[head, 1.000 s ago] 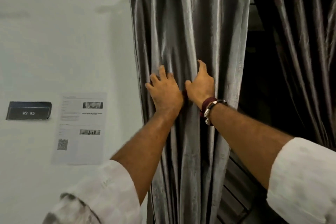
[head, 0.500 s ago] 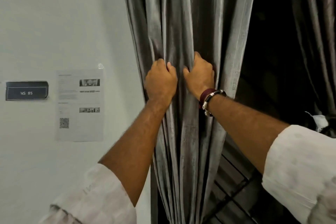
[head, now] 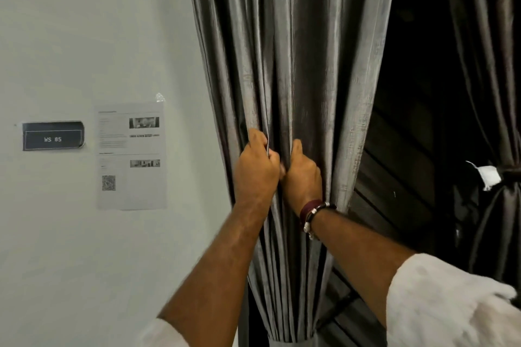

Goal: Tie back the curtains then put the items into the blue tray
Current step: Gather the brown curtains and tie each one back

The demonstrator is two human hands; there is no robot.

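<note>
curtain (head: 284,70): grey, hangs beside wall (head: 84,36), bunched at mid-height | my left hand (head: 255,170): grips its folds | my right hand (head: 303,176): grips folds, touching left | band (head: 287,343): round curtain foot

Both bare forearms reach forward and up, converging so the two hands sit side by side, knuckles nearly touching. The left hand (head: 255,167) has its fingers curled tight in a closed grip; the right hand (head: 303,175), just beside that grip, is clenched likewise, thumb raised, bracelets at its wrist.
</note>
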